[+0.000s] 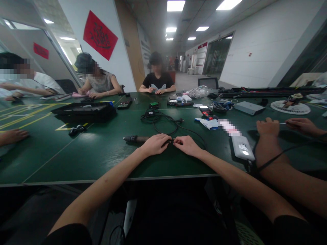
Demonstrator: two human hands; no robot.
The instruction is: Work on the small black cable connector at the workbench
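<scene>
A dark rod-shaped tool (134, 139) with a black cable (163, 120) lies on the green table (102, 160) in front of me. My left hand (155, 144) is closed over the tool's rear end. My right hand (187, 145) is closed beside it, pinching the spot where the cable joins the tool. The cable loops away to a black adapter (150, 112) further back.
A co-worker's hands (268, 127) work at my right, next to a white device (242, 147). A black case (84, 110) lies at the left, small tools and a white fan (290, 107) at the back right. Three people sit across the table.
</scene>
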